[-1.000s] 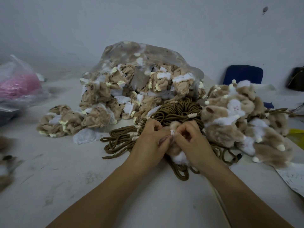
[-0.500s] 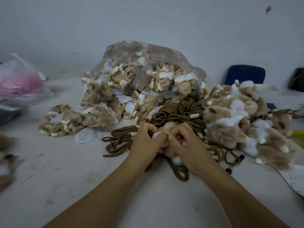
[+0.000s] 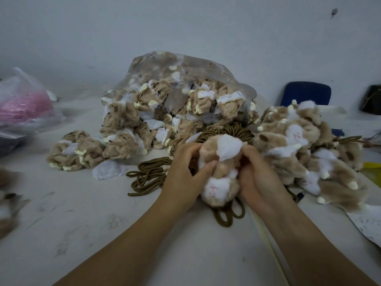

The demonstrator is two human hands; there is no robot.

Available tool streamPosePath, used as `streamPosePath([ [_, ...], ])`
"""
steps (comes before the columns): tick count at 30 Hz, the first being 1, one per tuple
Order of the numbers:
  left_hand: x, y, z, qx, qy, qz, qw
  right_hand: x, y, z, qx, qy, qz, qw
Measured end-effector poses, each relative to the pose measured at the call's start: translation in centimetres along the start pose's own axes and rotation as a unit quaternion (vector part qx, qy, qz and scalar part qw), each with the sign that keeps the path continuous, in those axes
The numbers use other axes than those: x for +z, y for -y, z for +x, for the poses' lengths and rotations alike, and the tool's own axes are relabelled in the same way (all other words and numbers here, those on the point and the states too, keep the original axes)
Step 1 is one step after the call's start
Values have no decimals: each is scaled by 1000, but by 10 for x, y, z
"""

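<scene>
A tan and white plush toy skin (image 3: 221, 178) sits between both hands at the table's middle, fur side out, with a white face patch low down. My left hand (image 3: 183, 174) grips its left side, thumb pressed into the fur. My right hand (image 3: 256, 178) grips its right side with curled fingers. Under and behind the toy lies a bundle of brown cords (image 3: 148, 176); loops of it show below the toy.
A clear plastic bag (image 3: 177, 104) of inside-out tan skins stands behind, with a loose clump (image 3: 76, 149) to its left. Finished furry skins (image 3: 309, 149) pile up at the right. A pink-filled bag (image 3: 22, 106) sits far left, a blue chair (image 3: 305, 93) behind right, paper (image 3: 369, 221) at the right edge.
The plush skin has come out between my hands, now larger with its furry side and white face showing. Both hands have spread apart around it.
</scene>
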State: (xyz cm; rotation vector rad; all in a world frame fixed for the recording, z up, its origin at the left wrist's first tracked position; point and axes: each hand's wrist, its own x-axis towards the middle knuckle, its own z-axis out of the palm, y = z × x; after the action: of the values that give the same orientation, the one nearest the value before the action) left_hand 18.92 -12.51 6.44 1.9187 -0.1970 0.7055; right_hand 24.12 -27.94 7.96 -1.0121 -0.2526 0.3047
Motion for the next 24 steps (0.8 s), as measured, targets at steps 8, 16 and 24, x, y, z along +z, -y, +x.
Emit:
streamPosePath([
  [8, -1, 5, 0, -119, 7, -31, 992, -1, -15, 2, -15, -33, -135, 990],
  [16, -1, 2, -1, -166, 9, -49, 985, -5, -17, 4, 63, -14, -122, 990],
  [24, -2, 3, 1, -167, 29, -54, 984, -8, -16, 7, 61, -52, -161, 984],
])
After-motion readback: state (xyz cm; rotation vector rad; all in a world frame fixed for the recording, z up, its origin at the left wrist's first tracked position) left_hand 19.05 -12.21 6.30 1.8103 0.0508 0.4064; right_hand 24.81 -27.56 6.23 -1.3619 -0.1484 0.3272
